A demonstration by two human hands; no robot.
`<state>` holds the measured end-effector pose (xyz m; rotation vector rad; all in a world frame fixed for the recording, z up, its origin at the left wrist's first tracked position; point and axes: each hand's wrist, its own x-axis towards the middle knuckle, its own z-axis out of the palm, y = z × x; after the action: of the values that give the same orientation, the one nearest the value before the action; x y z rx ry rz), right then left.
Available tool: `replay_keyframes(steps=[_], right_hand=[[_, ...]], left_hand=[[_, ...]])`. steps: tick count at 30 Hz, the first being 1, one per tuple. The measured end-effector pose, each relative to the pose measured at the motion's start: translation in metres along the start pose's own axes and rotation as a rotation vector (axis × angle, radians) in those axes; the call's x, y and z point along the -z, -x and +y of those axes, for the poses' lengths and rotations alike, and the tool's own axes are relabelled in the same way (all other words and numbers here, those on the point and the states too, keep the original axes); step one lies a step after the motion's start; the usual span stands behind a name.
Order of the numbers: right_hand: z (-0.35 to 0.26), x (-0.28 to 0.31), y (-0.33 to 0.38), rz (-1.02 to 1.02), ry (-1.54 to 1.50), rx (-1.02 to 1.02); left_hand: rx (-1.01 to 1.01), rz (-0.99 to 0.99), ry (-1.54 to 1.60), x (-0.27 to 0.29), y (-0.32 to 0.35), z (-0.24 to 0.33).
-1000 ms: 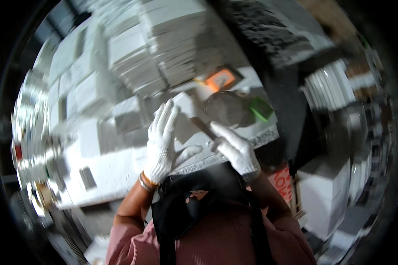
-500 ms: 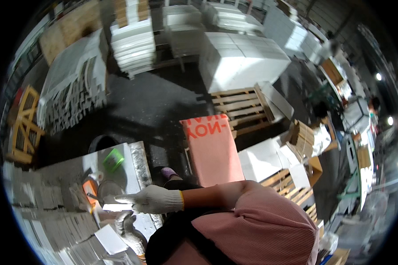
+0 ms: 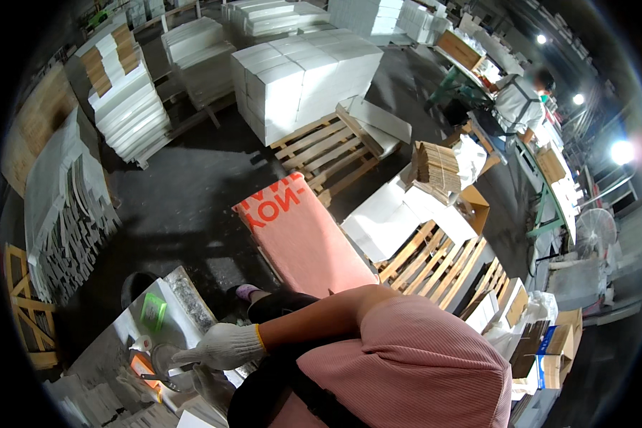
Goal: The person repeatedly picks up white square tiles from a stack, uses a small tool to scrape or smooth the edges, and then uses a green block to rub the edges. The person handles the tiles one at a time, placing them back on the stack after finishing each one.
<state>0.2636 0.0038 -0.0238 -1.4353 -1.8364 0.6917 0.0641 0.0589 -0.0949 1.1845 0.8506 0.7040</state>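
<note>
Head view: we are turned away from the bench (image 3: 185, 303), looking over a pink-sleeved shoulder (image 3: 421, 357) at the floor behind.

One gloved hand (image 3: 225, 346) reaches back to the bench's near corner. We cannot tell for certain which hand it is; the arm runs from the shoulder on the right of the picture, so we take it as the right. Its fingers lie narrow, stretched flat and pointing left, gripping nothing we can see. Just beyond the fingertips lies a dark tool (image 3: 160, 378) beside an orange tool (image 3: 141, 365); contact is unclear. A green pad (image 3: 153, 312) lies further up the bench. The other hand is out of view.

We judge the bench work paused: white flat pieces (image 3: 85, 403) lie stacked at the bench's lower edge.

Behind: a pink board (image 3: 299, 239), pallets (image 3: 328, 150), white stacks (image 3: 299, 78), a co-worker (image 3: 517, 103) at a far table.
</note>
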Motion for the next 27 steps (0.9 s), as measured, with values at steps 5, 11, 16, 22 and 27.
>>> replay_keyframes(steps=[5,11,16,22,27], right_hand=[[0.007,-0.014,0.005,0.067,-0.096,0.076],[-0.007,0.005,0.008,-0.109,0.025,-0.078],[-0.005,0.001,0.006,-0.022,0.018,-0.058],[-0.004,0.003,0.01,-0.025,-0.057,-0.08],[-0.009,0.005,0.008,-0.101,-0.029,-0.046]], left_hand=[[-0.004,-0.003,-0.005,0.003,-0.006,0.002],[-0.023,0.001,-0.015,0.006,-0.013,0.009],[-0.034,0.0,-0.027,0.007,-0.016,0.013],[-0.018,-0.003,-0.037,0.006,-0.019,0.011],[-0.021,0.02,-0.058,0.011,-0.018,0.014]])
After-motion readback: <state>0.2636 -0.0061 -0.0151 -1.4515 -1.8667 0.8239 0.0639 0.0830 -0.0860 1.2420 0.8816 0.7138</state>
